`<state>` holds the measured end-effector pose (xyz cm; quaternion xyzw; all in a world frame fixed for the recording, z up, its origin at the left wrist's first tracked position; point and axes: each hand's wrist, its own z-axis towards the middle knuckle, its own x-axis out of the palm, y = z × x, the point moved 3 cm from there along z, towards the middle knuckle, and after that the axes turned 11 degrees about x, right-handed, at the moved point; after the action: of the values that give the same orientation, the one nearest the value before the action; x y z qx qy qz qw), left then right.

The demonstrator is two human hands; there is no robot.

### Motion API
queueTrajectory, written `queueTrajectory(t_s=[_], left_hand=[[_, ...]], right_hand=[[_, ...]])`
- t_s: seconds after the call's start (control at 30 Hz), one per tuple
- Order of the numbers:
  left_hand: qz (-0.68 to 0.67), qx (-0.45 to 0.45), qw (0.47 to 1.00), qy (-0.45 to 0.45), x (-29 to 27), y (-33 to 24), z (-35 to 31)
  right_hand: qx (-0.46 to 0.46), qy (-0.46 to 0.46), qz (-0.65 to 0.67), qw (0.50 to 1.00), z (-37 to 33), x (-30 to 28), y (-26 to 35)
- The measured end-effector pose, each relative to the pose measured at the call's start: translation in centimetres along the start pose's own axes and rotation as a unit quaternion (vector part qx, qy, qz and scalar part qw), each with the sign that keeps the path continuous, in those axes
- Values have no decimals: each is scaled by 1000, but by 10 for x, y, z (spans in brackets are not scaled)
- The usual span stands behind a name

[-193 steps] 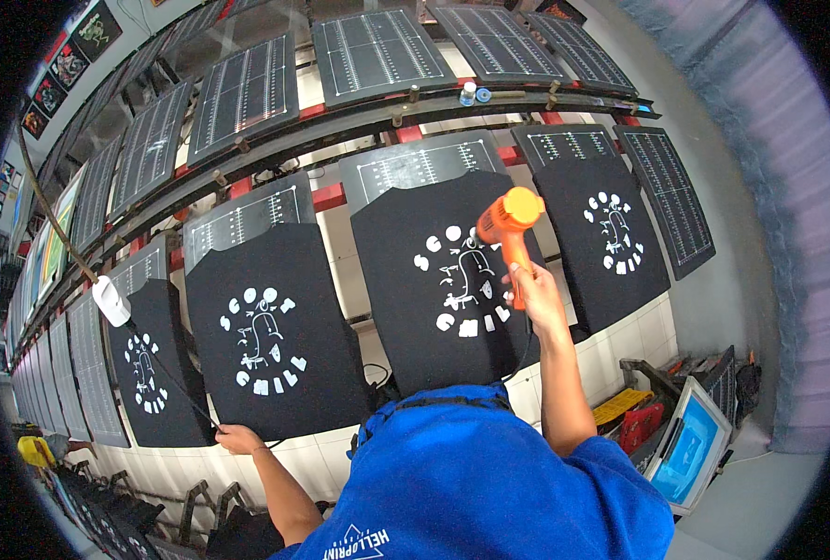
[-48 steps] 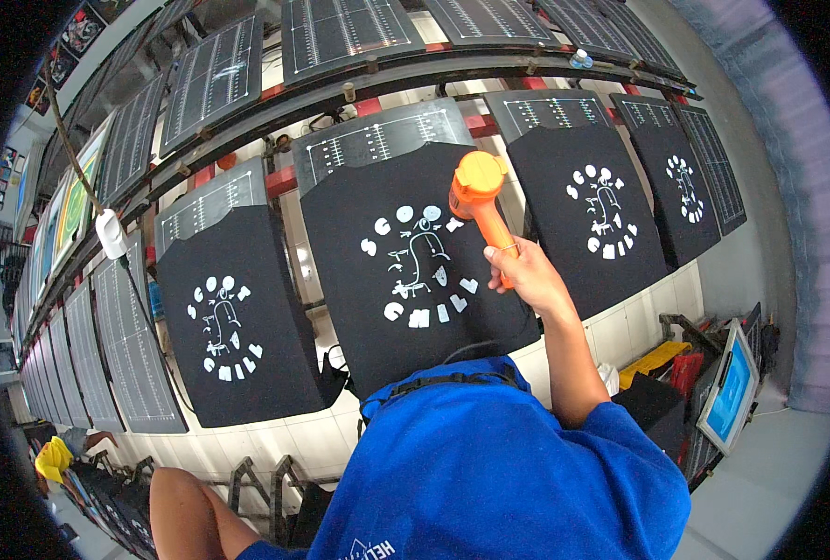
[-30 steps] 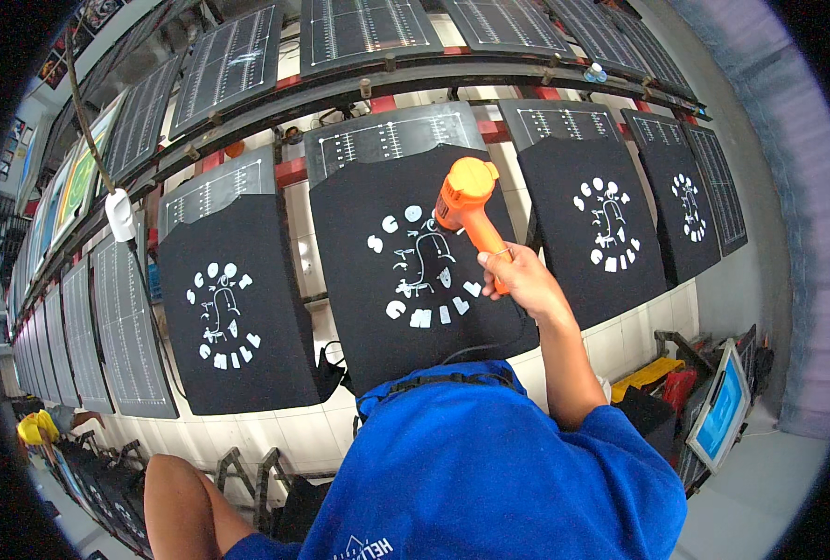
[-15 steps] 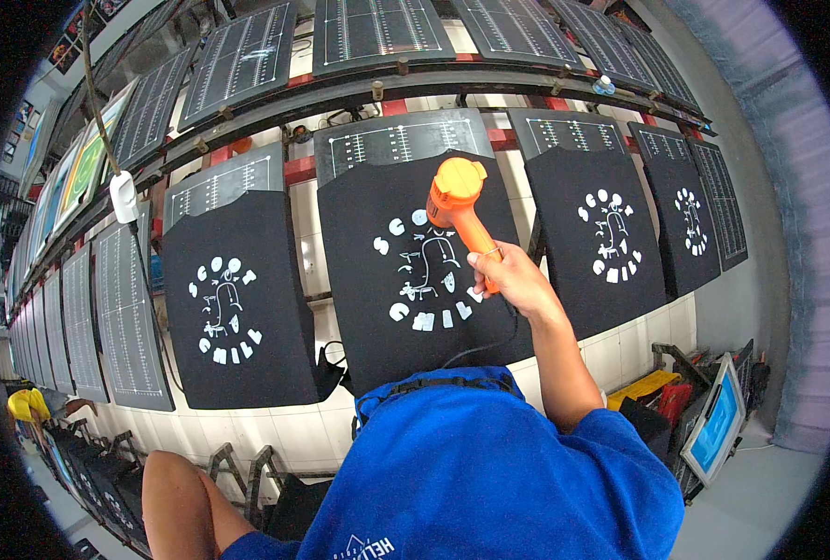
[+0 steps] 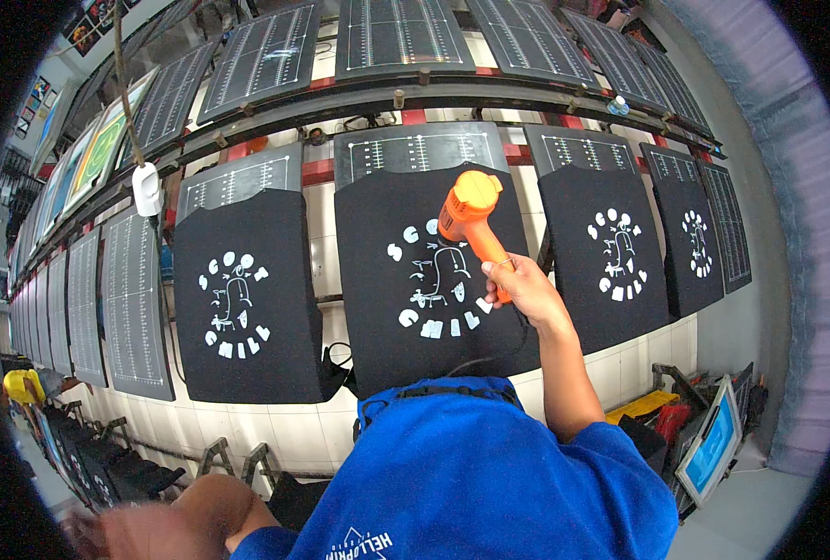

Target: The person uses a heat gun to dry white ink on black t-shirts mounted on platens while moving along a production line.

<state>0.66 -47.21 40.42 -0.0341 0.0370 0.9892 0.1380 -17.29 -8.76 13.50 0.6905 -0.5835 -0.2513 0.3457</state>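
My right hand [image 5: 527,289] is closed around the handle of an orange heat gun [image 5: 474,201]. Its round body hangs over a black T-shirt [image 5: 377,345] spread on a flat printing board [image 5: 424,147], covering part of the white print [image 5: 428,299] there. A dark cord runs from the handle toward my waist. At the lower left my left hand [image 5: 139,534] is smeared by motion beside my bent arm, so its fingers cannot be made out. It is away from the shirts.
Similar printed black shirts lie on boards to the left [image 5: 237,373] and right [image 5: 601,308]. Gridded boards [image 5: 401,37] line the far rail [image 5: 489,89]. A white plug-like device [image 5: 147,189] hangs from a cord at left. A framed screen [image 5: 711,448] leans at lower right.
The boards and shirts sit slightly lower and further right in view. My right hand keeps the heat gun over the same shirt. My blurred left hand has come into view at lower left.
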Motion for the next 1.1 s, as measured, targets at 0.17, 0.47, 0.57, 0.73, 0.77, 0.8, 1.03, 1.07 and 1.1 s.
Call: queueTrajectory(t_s=[0.17, 0.47, 0.57, 0.73, 0.77, 0.8, 1.03, 1.07, 1.1], left_hand=[[-272, -167, 776, 545, 85, -25, -114], [-410, -92, 466, 779, 7, -50, -256], [-422, -107, 463, 772, -10, -48, -253], [-411, -32, 501, 761, -22, -45, -241], [-406, -6, 509, 759, -24, -45, -241], [-399, 8, 517, 757, -25, -44, -244], [-410, -36, 541, 733, -16, -32, -285], [-415, -51, 539, 731, -14, -31, -290], [-429, -53, 540, 722, -9, -30, -293]], right_hand=[[4, -59, -1, 998, -8, -12, -1], [3, -89, -13, 996, -2, -13, 8], [-4, -94, -23, 995, 0, -8, 8], [-12, -109, -20, 994, 4, 3, 8], [-3, -98, -7, 995, 4, 1, 9], [-6, -103, -5, 995, 5, 2, 9], [-1, -127, 12, 992, 8, 10, 10], [-6, -133, 6, 991, 7, 13, 9], [-9, -140, 0, 990, 7, 15, 7]])
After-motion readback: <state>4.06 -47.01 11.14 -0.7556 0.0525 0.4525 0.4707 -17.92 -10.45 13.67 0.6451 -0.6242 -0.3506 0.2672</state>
